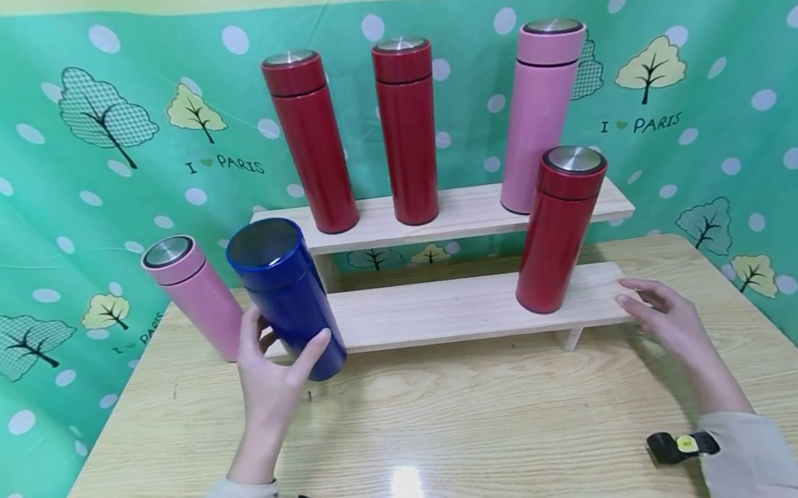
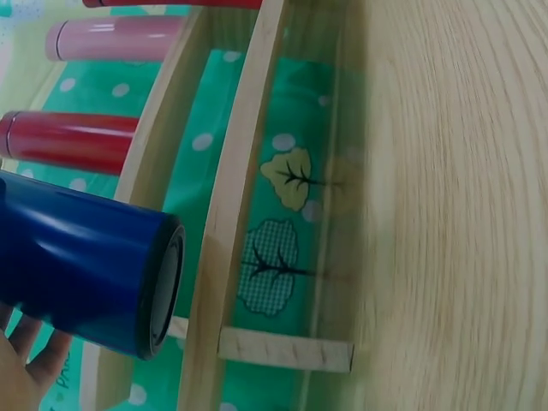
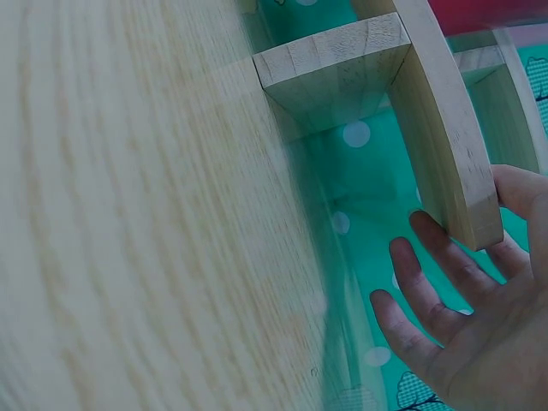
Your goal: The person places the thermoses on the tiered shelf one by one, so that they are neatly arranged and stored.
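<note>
My left hand (image 1: 275, 370) grips a blue thermos bottle (image 1: 293, 305) low on its body, thumb on one side and fingers on the other. The bottle tilts slightly before the left end of the wooden two-tier shelf (image 1: 437, 311). Its base shows in the left wrist view, raised off the table. My right hand (image 1: 669, 318) holds the right end of the lower shelf board (image 3: 467, 184), thumb above and fingers below. A red bottle (image 1: 556, 237) stands on that board, near this hand. Left of the blue bottle is a pink bottle (image 1: 202, 304).
On the upper board (image 1: 477, 209) stand two red bottles, one left (image 1: 314, 151) and one central (image 1: 412, 138), and a pink bottle (image 1: 540, 112) at the right. Behind the shelf hangs a green dotted cloth (image 1: 726, 88). The wooden table (image 1: 491, 430) spreads out in front.
</note>
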Motion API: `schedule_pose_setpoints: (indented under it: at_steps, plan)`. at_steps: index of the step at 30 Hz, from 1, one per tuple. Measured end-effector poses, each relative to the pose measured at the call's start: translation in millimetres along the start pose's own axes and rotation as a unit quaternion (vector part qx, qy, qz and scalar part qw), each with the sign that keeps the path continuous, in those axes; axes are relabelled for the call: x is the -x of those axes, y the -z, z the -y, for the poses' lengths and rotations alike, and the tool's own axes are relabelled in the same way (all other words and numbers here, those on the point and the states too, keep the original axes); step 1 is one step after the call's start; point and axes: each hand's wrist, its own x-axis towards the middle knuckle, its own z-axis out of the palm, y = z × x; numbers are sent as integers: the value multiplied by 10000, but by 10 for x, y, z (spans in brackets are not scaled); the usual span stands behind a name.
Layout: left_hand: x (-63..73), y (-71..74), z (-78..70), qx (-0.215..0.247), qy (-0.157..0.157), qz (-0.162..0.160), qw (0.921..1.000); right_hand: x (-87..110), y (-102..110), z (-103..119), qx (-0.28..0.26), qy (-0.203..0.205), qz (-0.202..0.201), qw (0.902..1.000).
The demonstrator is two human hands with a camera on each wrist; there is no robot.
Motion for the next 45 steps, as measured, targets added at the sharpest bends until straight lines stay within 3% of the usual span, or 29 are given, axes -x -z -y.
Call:
schedule_pose_setpoints:
  at_steps: [17, 29, 45]
  plan:
    - [-114, -406, -86, 419, 62, 351, 9985, -9, -1, 1, -21, -60, -18, 10000]
    - [-91, -705, -108, 513, 227, 602, 9966, -3, 0, -2, -23, -30, -6, 10000]
    - [-175, -1078, -262, 549, 33, 947, 9940, -4, -5, 2, 8, -36, -18, 10000]
